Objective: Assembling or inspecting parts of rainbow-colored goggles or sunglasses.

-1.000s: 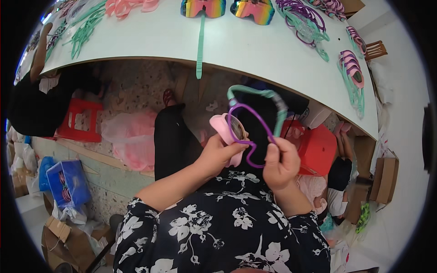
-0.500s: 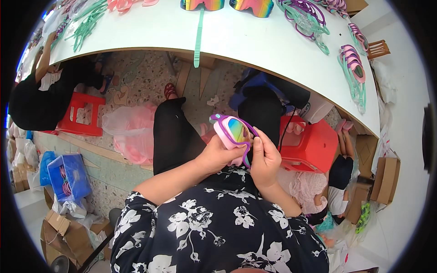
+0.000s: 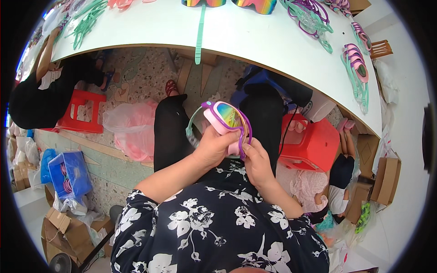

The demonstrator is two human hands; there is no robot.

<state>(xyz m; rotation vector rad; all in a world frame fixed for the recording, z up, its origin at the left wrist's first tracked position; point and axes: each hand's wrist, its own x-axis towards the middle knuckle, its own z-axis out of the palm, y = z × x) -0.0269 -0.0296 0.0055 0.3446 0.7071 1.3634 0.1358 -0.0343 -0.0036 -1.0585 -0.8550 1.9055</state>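
- Pink and purple goggles (image 3: 229,115) with a mirrored, rainbow-tinted lens sit tilted between two bare hands, above the lap of a seated worker in a black-and-white floral top (image 3: 195,220).
- The left hand (image 3: 213,146) grips the pink body from the lower left, fingers closed behind it and thumb laid across its front.
- The right hand (image 3: 258,161) pinches the purple rim (image 3: 249,132) at its lower end between thumb and fingers; exactly how the rim sits against the pink body there is hard to tell, as the fingers cover part of it.
- A green strap (image 3: 189,129) bows out from the upper left of the goggles, beside the left hand.
- Across the white table (image 3: 154,28), another green strap (image 3: 200,34) hangs over the near edge, below one of two rainbow visors (image 3: 256,3).
- Purple and green bands (image 3: 312,20) lie in a tangle farther right, near a row of stacked pink goggles (image 3: 356,61).
- Red stools (image 3: 309,145) stand on either side of the worker; a clear bag of pink pieces (image 3: 134,134) rests on the floor to the left, near a blue crate (image 3: 70,175).
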